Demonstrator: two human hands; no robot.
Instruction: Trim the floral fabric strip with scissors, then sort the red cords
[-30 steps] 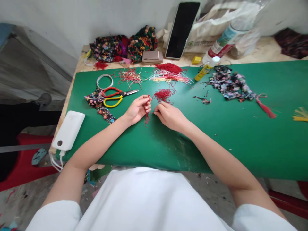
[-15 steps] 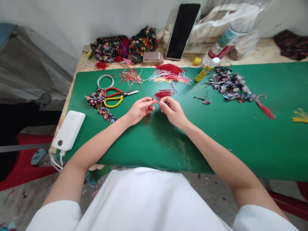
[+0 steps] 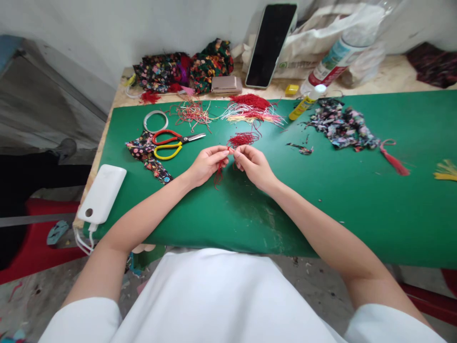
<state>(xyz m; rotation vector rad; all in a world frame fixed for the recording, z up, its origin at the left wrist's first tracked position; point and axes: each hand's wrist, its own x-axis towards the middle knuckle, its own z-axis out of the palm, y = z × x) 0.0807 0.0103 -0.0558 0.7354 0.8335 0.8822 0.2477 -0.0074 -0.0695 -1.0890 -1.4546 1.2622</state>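
My left hand is closed in a pinch on red cord, whose loose ends dangle below the fingers. Close beside it, my right hand pinches the same red cord, with a short stretch running between the two sets of fingertips. The exact shape of the cord there is too small to make out. Just beyond the hands lies a pile of dark red cords on the green mat. Scissors with one red and one yellow handle rest left of my left hand.
Behind the hands lie red, white and yellow tassel threads and tangled cords. A glue stick, a propped phone and floral fabric scraps stand or lie further right. A white power bank sits at the left edge.
My right hand has shifted slightly left, bringing its fingertips closer to my left hand's. The left hand stays about where it was, still pinching the cord.
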